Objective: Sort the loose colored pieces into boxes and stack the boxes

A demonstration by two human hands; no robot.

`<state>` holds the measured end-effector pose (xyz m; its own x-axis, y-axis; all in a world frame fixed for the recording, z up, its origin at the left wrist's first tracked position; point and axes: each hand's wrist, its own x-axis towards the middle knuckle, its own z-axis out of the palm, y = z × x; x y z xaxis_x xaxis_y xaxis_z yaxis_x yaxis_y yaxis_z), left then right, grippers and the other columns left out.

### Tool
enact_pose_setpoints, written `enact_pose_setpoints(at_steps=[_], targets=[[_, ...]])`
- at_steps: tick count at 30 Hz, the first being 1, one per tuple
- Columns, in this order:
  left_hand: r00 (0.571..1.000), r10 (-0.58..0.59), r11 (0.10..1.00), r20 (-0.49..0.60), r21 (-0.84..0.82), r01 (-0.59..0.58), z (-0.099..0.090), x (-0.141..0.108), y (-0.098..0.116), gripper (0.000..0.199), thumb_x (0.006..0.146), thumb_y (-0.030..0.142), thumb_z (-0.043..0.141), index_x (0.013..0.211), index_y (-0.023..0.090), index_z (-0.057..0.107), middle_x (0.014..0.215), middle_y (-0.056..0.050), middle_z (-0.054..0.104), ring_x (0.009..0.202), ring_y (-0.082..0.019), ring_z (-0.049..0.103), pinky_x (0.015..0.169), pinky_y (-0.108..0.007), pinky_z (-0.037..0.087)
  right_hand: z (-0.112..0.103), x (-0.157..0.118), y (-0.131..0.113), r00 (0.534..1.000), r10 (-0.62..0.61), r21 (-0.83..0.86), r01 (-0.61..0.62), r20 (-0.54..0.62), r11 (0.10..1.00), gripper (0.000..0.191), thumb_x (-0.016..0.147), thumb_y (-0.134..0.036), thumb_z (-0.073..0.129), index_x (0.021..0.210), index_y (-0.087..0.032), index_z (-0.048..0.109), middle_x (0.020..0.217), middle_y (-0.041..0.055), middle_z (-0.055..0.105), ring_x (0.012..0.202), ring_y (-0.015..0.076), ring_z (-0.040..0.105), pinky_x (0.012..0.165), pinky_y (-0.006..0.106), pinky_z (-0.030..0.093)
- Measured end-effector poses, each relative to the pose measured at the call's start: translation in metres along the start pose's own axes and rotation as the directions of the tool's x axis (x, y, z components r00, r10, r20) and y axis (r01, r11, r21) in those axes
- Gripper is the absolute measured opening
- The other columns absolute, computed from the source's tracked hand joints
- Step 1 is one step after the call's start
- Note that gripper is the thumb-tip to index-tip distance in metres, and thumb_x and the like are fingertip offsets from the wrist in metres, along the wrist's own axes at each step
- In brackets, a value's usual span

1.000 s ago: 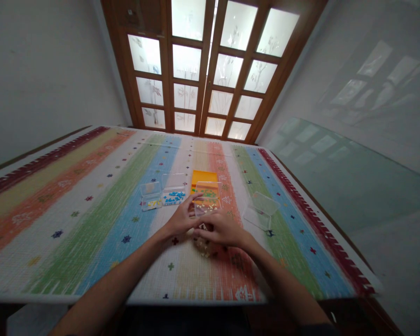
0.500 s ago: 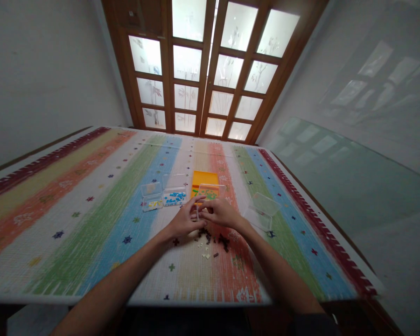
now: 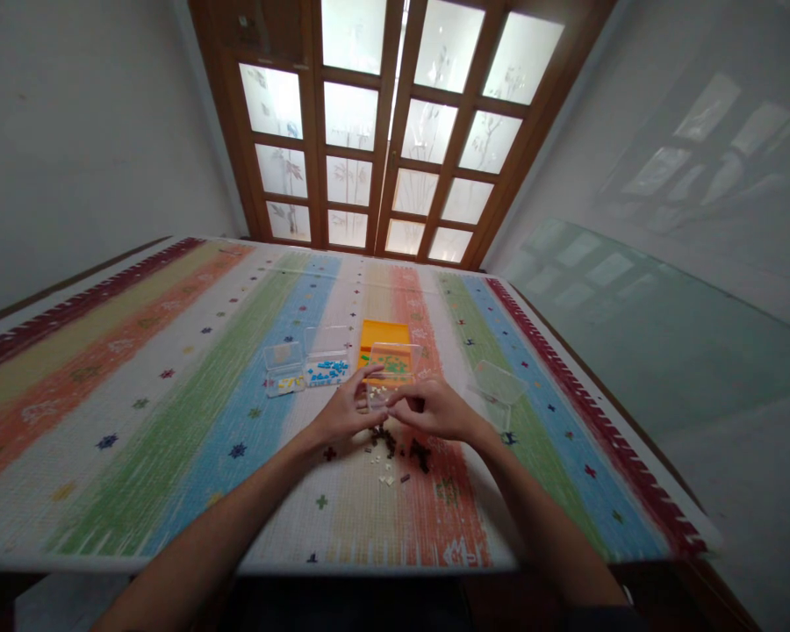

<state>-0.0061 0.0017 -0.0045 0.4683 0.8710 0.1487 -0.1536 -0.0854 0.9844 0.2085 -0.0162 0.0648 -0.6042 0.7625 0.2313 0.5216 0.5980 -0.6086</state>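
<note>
- Two bare hands work close together over a worktop (image 3: 72, 283) covered by a striped, patterned cloth (image 3: 190, 421).
- The left hand (image 3: 342, 412) is clamped on the left side of a small clear box (image 3: 377, 402), its fingers and thumb spread around it.
- Cream pieces (image 3: 378, 391) lie inside this box; its clear lid (image 3: 413, 353) stands open on the far side.
- The right hand (image 3: 435, 411) is at the box's right side, thumb and index fingertips close together; whether they pinch a piece, I cannot tell.
- On the cloth, nearer the wearer, are dark brown pieces (image 3: 420, 454) and a scatter of loose cream pieces (image 3: 386, 481).
- Just beyond the clear box is an open orange case (image 3: 385, 333), with green pieces (image 3: 395, 367) seen through the lid.
- To the left are two open clear containers, one with blue pieces (image 3: 329, 370), the other with yellow pieces (image 3: 293, 384).
- Well to the right is another open clear container (image 3: 500, 384).
- Past the worktop are wooden doors (image 3: 380, 158) with frosted panes.
</note>
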Motion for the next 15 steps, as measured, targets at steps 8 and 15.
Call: enact_pose_setpoints(at_steps=[8, 15], targets=[[1.000, -0.025, 1.000, -0.010, -0.013, 0.025, 0.001, -0.001, 0.001, 0.080, 0.070, 0.021, 0.086, 0.141, 0.023, 0.050, 0.139, -0.014, 0.058, 0.109, -0.025, 0.070, 0.096, -0.043, 0.060, 0.030, -0.026, -0.008, 0.932, -0.019, -0.155, 0.080, 0.363, 0.985, 0.014, 0.083, -0.015, 0.076, 0.095, -0.019, 0.080, 0.072, 0.0005, 0.073, 0.065, 0.0138, 0.063, 0.065, 0.022, 0.040], [1.000, -0.017, 1.000, -0.007, 0.008, 0.017, 0.001, -0.002, 0.003, 0.078, 0.070, 0.019, 0.085, 0.141, 0.024, 0.051, 0.144, -0.015, 0.054, 0.112, -0.026, 0.069, 0.099, -0.045, 0.059, 0.049, -0.024, -0.007, 0.959, 0.056, -0.284, 0.026, 0.277, 0.958, 0.014, 0.092, -0.016, 0.067, 0.096, -0.019, 0.079, 0.077, 0.0025, 0.074, 0.068, 0.0153, 0.064, 0.067, 0.023, 0.039]])
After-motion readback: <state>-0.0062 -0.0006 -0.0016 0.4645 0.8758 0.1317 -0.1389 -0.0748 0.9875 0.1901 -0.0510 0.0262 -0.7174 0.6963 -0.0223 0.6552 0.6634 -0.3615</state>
